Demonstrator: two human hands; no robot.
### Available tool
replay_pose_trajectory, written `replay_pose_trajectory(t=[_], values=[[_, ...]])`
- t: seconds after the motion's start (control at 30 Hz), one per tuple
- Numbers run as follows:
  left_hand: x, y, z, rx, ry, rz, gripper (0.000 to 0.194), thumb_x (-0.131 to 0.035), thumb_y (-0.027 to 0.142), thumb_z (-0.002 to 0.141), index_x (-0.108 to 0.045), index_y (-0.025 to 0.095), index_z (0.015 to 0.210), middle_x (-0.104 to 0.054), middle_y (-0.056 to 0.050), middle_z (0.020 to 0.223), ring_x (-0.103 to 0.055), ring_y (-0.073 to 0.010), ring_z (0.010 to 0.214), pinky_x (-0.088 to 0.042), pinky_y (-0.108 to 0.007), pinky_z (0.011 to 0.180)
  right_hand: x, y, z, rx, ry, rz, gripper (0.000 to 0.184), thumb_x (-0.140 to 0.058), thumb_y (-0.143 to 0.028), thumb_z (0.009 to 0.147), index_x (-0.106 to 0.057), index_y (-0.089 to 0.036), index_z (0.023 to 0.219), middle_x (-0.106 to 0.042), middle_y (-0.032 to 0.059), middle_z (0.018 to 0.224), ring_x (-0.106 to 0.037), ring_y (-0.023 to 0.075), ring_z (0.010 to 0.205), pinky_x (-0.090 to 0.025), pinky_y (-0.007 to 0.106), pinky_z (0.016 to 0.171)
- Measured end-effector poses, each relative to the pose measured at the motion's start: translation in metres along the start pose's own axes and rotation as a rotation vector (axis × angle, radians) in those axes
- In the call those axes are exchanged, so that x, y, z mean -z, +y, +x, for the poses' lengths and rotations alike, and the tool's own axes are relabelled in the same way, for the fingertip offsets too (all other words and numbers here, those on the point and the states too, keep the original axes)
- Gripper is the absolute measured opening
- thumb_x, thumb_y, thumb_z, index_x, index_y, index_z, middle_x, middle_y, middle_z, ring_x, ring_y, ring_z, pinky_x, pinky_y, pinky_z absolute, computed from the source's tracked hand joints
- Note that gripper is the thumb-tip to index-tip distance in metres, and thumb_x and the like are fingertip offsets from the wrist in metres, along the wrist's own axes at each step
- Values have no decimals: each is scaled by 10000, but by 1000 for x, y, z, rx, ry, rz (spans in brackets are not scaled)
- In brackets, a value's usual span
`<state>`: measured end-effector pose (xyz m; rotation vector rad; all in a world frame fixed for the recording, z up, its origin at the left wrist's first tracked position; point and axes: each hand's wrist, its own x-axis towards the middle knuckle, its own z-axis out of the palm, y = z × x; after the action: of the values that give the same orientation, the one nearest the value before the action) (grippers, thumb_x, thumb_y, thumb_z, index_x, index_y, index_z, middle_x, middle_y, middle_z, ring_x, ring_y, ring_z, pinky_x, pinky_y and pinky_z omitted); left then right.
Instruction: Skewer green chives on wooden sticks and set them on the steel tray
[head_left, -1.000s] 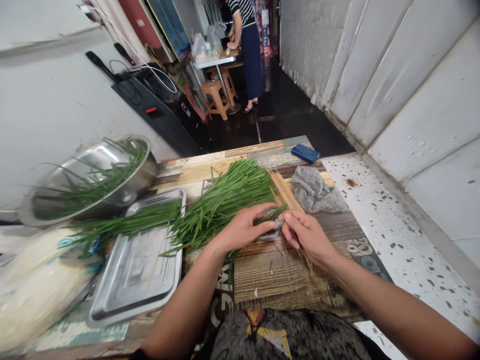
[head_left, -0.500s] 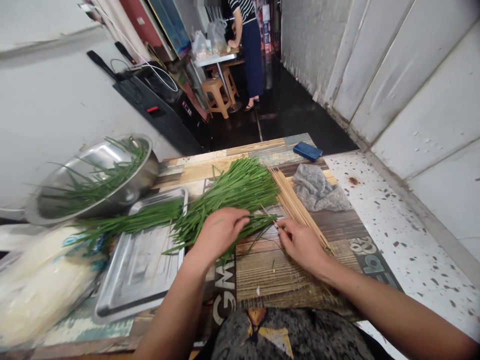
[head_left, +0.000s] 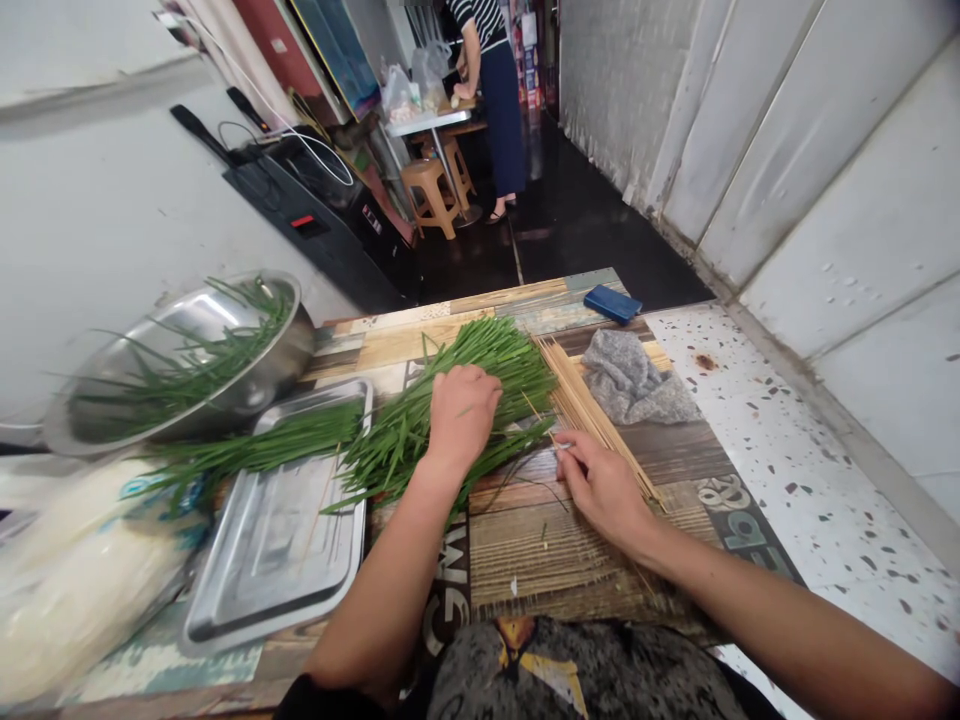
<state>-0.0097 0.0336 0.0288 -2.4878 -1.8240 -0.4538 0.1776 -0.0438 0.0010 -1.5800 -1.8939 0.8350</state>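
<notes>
A large pile of garlic chives [head_left: 491,350] lies across the middle of the table. My left hand [head_left: 466,410] rests on this pile with its fingers curled down into the leaves; the fingertips are hidden. To the right, my right hand [head_left: 604,490] pinches a thin bamboo skewer [head_left: 541,418] between thumb and forefinger. The ends of several chives lie against that skewer, just left of the fingers. Beside my right hand, a bundle of loose bamboo skewers [head_left: 600,415] runs diagonally. Left of the pile, more chives [head_left: 300,440] lie across a metal tray [head_left: 352,560].
A steel bowl [head_left: 289,350] with chives stands at the far left, behind a plastic bag with pale contents [head_left: 82,580]. A grey cloth [head_left: 634,380] and a dark blue box [head_left: 613,304] lie at the back right. Another person [head_left: 499,110] stands at a farther table.
My left hand has moved away from the skewer, up and onto the chive pile. My right hand stays nearly in place, still pinching the skewer.
</notes>
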Motion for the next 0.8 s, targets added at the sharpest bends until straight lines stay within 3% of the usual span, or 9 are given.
replay_pose_trajectory(t=[0.33, 0.8], values=[[-9, 3, -9, 136, 11, -414, 215, -513, 257, 829, -694, 190, 924, -704, -41, 941, -628, -162, 872, -461, -275, 820, 0, -3, -1, 36, 48, 37, 260, -385, -247, 874, -566, -135, 1024, -628, 16, 642, -567, 139, 549, -423, 244, 545], [-12, 1, -7, 245, -51, -555, 246, -519, 273, 807, -696, 182, 952, -709, -35, 968, -649, -167, 887, -488, -295, 845, 2, -6, -1, 48, 67, 40, 251, -392, -235, 872, -586, -152, 1007, -638, 13, 646, -584, 134, 558, -442, 239, 560]])
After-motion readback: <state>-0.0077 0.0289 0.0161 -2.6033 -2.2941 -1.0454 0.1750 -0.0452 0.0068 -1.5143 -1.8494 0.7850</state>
